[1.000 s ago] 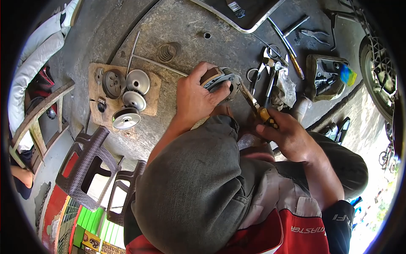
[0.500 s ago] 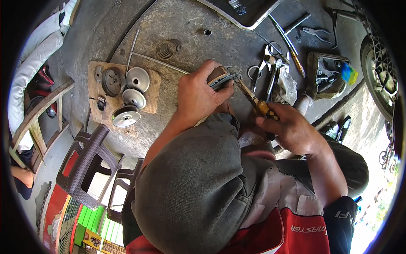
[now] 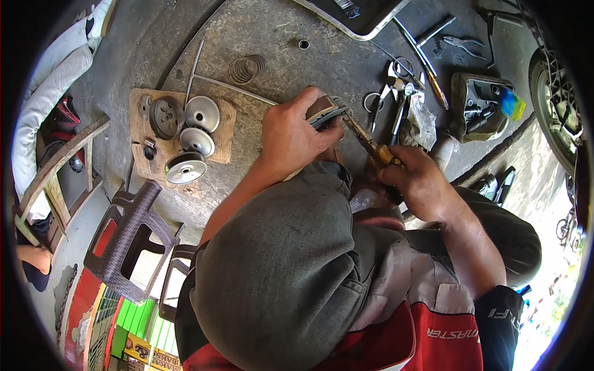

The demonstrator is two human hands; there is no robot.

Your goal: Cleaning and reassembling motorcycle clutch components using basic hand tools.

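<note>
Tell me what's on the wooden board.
The wooden board holds a grey drum, three metal discs, a small dark ring and a flat grey piece; a metal rod reaches over it. The wood beneath them is covered.

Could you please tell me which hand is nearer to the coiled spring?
Left. The left hand is below and right of the coiled spring; the right hand is farther down and right in the picture.
</note>
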